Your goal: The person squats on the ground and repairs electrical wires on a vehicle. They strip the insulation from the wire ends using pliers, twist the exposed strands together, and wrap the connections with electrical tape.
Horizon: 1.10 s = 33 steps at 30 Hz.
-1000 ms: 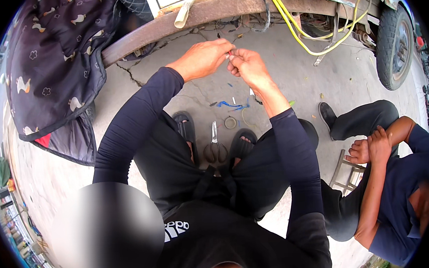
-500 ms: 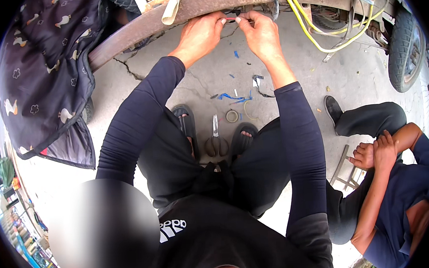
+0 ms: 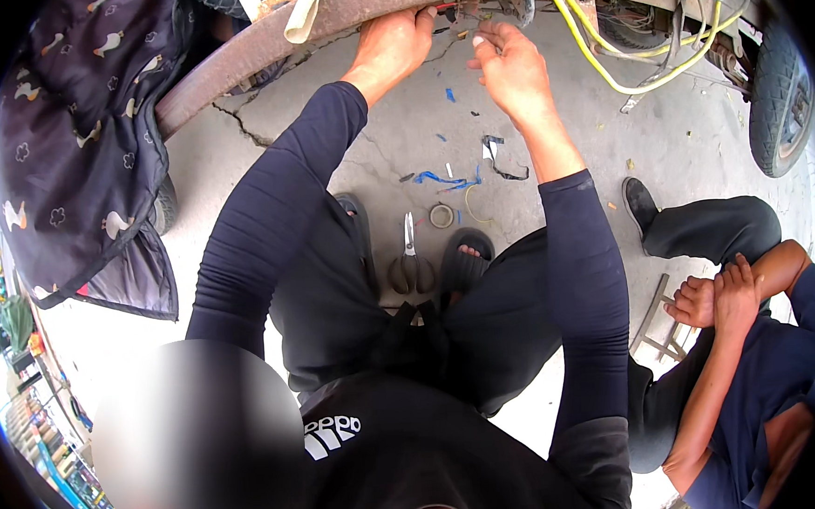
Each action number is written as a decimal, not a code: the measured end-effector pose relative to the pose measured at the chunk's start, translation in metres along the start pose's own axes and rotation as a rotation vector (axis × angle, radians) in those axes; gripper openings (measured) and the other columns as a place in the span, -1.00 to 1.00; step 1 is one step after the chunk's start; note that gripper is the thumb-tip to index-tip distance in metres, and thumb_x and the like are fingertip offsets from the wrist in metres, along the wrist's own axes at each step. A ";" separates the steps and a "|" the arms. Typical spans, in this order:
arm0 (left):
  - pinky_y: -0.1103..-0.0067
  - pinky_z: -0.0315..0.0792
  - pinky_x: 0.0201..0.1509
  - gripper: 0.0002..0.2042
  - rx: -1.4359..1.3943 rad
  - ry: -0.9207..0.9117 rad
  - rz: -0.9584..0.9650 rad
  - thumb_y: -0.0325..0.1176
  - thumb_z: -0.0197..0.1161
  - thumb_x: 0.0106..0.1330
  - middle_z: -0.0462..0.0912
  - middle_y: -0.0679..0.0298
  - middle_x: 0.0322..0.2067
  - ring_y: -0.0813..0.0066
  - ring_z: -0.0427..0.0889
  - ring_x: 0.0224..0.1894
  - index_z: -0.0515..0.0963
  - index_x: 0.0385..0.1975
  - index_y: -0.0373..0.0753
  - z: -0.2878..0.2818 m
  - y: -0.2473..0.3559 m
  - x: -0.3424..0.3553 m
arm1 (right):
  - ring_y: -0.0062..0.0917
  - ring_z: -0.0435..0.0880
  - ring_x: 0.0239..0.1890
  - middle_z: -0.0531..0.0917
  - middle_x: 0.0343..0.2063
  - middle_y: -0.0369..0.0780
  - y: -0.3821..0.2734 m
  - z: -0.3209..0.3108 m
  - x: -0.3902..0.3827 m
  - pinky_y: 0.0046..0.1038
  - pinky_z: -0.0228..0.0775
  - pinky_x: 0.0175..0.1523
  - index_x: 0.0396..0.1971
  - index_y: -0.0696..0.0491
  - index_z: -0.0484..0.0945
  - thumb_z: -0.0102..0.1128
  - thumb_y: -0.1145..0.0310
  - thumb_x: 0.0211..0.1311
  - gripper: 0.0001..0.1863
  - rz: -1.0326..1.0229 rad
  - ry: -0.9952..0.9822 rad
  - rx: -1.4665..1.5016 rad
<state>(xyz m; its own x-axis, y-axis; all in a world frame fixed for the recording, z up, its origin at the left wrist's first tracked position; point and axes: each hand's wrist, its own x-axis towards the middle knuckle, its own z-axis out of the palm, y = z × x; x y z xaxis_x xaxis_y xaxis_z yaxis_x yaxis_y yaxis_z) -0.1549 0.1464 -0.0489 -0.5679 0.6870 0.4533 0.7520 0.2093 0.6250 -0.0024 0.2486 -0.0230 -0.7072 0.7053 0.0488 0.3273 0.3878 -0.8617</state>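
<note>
At the rusty metal beam (image 3: 355, 8), my left hand (image 3: 399, 50) is closed, with thumb and forefinger pinched at its underside. A short red wire (image 3: 450, 15) shows just past those fingertips and seems to be in their grip. My right hand (image 3: 514, 69) is a little to the right and lower, its fingers curled together. Whatever lies between them is too small to make out. Thin dark wires hang under the beam beyond both hands. On the ground between my feet lie scissors (image 3: 411, 259) with dark handles and a roll of tape (image 3: 441, 216).
Blue scraps (image 3: 445, 179) and a black strip (image 3: 509, 167) litter the concrete. A yellow cable (image 3: 591, 57) loops down at the upper right, near a wheel (image 3: 779, 96). A patterned dark cover (image 3: 85, 162) drapes at left. Another person (image 3: 740, 355) sits at right, hands clasped.
My hands have moved apart; the red wire no longer stretches between them. My right hand has drawn back slightly down and right, while the left has shifted up a little.
</note>
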 end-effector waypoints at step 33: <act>0.14 0.45 0.06 -0.73 0.041 -0.037 0.012 -0.31 0.07 0.39 0.65 -0.19 -0.20 -0.20 0.61 -0.10 0.62 -0.09 -0.30 0.000 -0.001 0.000 | -0.40 0.70 -0.03 0.58 0.11 -0.06 0.001 0.020 0.013 -0.42 0.56 -0.06 0.23 0.29 0.37 0.01 0.36 0.45 -0.55 0.106 -0.036 0.287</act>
<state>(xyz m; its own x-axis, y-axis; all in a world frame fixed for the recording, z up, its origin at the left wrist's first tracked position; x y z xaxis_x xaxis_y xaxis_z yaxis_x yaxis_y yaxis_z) -0.1559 0.1461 -0.0493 -0.5469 0.7148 0.4359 0.7720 0.2290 0.5930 -0.0239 0.2465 -0.0335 -0.7018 0.7096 -0.0628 0.2140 0.1259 -0.9687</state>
